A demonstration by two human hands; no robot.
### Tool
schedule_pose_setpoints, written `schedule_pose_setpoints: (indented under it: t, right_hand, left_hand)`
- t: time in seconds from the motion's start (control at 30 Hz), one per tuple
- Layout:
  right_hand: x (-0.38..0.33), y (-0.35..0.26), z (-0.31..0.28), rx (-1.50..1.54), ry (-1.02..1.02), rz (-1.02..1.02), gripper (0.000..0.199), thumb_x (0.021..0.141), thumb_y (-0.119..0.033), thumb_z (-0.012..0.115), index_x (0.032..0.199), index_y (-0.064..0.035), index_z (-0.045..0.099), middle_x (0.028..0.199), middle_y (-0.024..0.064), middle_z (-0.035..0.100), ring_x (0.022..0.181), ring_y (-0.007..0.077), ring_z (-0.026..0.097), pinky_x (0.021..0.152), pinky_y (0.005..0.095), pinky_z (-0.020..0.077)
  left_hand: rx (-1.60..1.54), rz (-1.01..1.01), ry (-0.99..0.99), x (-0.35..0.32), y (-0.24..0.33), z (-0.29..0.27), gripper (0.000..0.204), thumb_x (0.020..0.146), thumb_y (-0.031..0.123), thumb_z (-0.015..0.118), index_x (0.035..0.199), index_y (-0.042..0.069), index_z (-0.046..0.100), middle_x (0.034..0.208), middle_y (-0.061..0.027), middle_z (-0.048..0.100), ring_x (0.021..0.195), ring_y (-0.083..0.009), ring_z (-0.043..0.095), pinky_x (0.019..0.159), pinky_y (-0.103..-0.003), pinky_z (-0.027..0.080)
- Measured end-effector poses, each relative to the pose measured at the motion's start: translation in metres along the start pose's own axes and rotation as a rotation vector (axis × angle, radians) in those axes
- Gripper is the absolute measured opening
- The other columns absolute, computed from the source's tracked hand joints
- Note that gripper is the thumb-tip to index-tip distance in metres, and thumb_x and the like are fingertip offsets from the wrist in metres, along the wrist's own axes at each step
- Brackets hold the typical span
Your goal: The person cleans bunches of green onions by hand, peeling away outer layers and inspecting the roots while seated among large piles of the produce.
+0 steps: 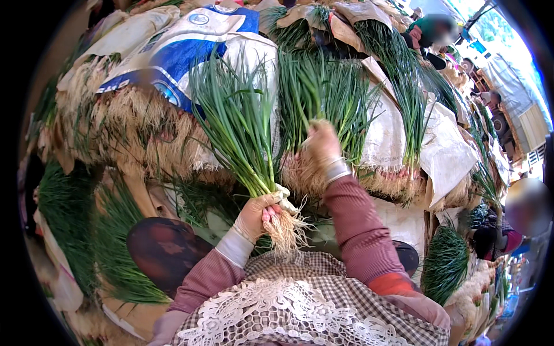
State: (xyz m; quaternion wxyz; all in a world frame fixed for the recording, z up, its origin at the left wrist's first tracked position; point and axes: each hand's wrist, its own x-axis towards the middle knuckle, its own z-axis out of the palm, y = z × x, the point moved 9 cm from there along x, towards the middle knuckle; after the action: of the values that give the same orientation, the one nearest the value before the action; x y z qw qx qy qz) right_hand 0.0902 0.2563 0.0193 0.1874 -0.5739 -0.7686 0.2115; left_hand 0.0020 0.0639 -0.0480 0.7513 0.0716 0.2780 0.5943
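Note:
My left hand point(257, 218), in a pale glove, is wrapped round a bunch of spring onions point(245, 138) just above the pinkish bulbs. Its green leaves fan upward over a white sack, and the pale roots point(287, 232) hang down in front of my lap. To the right, my gloved right hand point(323, 141) is closed over spring onions point(311, 95) at the near edge of the heap, slightly blurred. Green leaves rise from its fingers; how many stalks it grips is hidden.
Behind lies a long heap of spring onions, roots point(138, 121) toward me, partly covered by a blue-and-white sack point(167, 57) and white sacks point(389, 135). More bunches lie at the left point(124, 248) and right point(447, 262). Other people point(508, 236) sit at the far right.

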Motion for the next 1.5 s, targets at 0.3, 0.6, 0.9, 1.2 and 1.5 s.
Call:
schedule_pose_setpoints:
  t: [0.3,0.6,0.9,1.2,1.5]
  right_hand:
    - [-0.029,0.022,-0.145,0.685,0.1,-0.377,0.033,0.072,0.003,0.054,0.103,-0.0074,0.05,0.097,0.0096,0.049,0.086,0.016,0.05,0.074,0.0312,0.0493]
    - [-0.077,0.094,-0.128,-0.128,-0.124,0.063,0.029,0.073,-0.016,0.061,0.102,-0.012,0.057,0.108,0.0107,0.053,0.099,0.026,0.049,0.087,0.0351,0.0378]
    - [-0.063,0.048,-0.05,-0.429,-0.237,0.298,0.026,0.079,-0.034,0.051,0.085,-0.0094,0.06,0.075,0.0083,0.06,0.066,0.0176,0.056,0.062,0.0317,0.0442]
    - [-0.124,0.031,-0.003,0.255,-0.41,0.262,0.023,0.079,-0.025,0.053,0.089,-0.0058,0.059,0.071,0.0084,0.06,0.058,0.0141,0.056,0.055,0.0253,0.046]
    - [-0.181,0.002,0.051,1.135,-0.905,0.124,0.058,0.074,-0.043,0.057,0.112,-0.0019,0.042,0.089,0.0015,0.049,0.072,0.008,0.043,0.062,0.0243,0.0382]
  left_hand:
    - [0.096,-0.003,-0.159,0.005,-0.001,0.015,0.024,0.073,0.009,0.053,0.093,-0.003,0.05,0.066,-0.0097,0.055,0.064,-0.0226,0.057,0.065,-0.036,0.048]
    - [0.045,-0.025,-0.153,0.006,-0.004,0.012,0.029,0.074,0.009,0.054,0.098,-0.006,0.049,0.064,-0.0079,0.055,0.057,-0.0161,0.056,0.056,-0.027,0.049]
    - [0.078,-0.004,0.077,0.008,-0.004,0.0,0.022,0.078,0.008,0.047,0.094,-0.006,0.051,0.057,-0.0058,0.053,0.049,-0.0137,0.054,0.048,-0.023,0.047]
    - [-0.032,-0.171,-0.135,0.015,-0.03,0.007,0.029,0.076,0.01,0.043,0.098,-0.009,0.045,0.11,-0.026,0.046,0.102,-0.0343,0.047,0.087,-0.045,0.039]
    - [0.022,-0.208,-0.074,0.011,-0.049,-0.004,0.015,0.077,0.009,0.049,0.084,-0.004,0.051,0.079,-0.0157,0.056,0.074,-0.0259,0.058,0.071,-0.036,0.048]
